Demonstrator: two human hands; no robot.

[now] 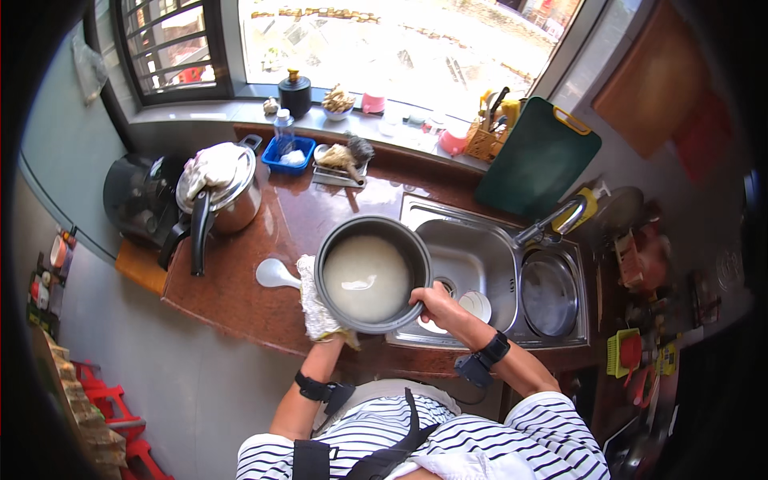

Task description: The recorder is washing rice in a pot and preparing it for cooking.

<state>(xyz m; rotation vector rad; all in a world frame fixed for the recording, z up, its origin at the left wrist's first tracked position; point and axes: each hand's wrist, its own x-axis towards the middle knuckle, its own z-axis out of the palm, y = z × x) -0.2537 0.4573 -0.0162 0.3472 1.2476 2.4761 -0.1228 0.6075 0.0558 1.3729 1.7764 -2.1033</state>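
A dark grey rice cooker inner pot (373, 333) is held level over the counter's front, overlapping the sink's left edge. Cloudy whitish liquid (369, 264) fills its lower part; whether rice lies beneath cannot be told. My right hand (438, 306) grips the pot's right rim, thumb over the edge. A pale textured cloth (315, 303) is pressed along the left side of the pot. My left hand (332, 343) reaches in under this cloth, with its fingers hidden by cloth and pot. Left of the cloth, a white rice paddle (276, 273) lies on the counter.
The steel double sink (462, 240) holds white bowls (475, 307) and a round metal pan (549, 294). Its faucet (549, 222) stands beside a green cutting board (540, 159). A pressure cooker (237, 204), blue basket (288, 165) and scrubber rack (339, 175) occupy the counter's back left.
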